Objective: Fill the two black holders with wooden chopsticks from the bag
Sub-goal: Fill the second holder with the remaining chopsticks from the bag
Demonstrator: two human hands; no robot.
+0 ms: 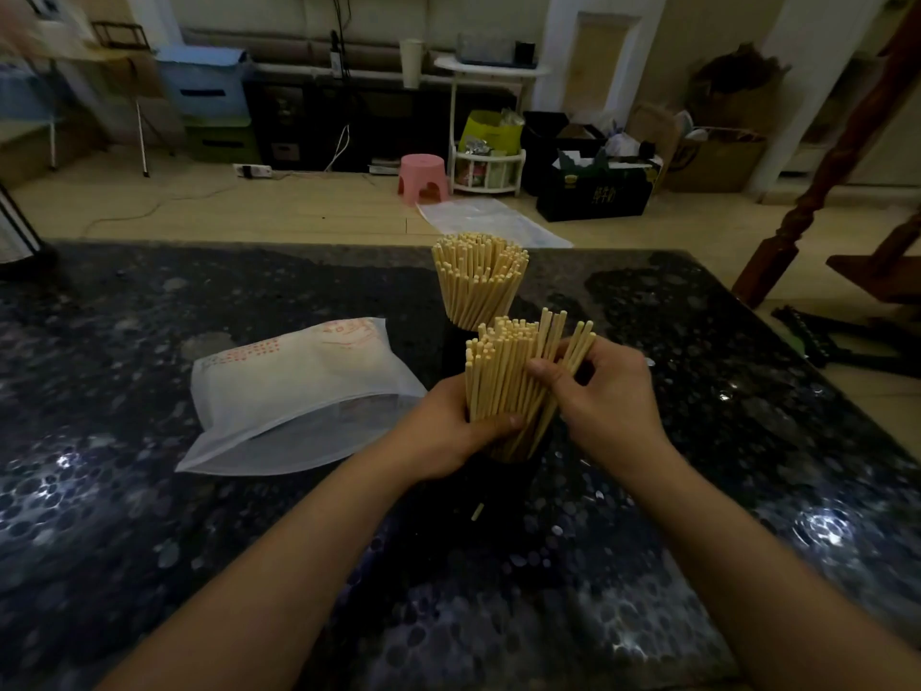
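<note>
Just right of the frame's centre a near bundle of chopsticks (503, 376) stands upright in a near holder (508, 471), which is dark and hard to make out against the dark table (149, 566). The left hand (448, 431) wraps round the bundle's lower part from the left, thumb across the front. The right hand (603, 396) comes in from the right, its fingers curled into the sticks, pinching a few that lean out to the right.

Directly above, nearer the table's far edge, a far bundle (479, 279) fans out of the far holder (461, 336), of which only a dark base shows.

To the left of the hands a white bag (294, 391) with red print lies flat, its open mouth toward the lower left.

One loose stick (477, 511) lies on the table below the near holder, between the forearms.

Beyond the table, in the upper middle, a pink stool (423, 176) stands on the floor.
</note>
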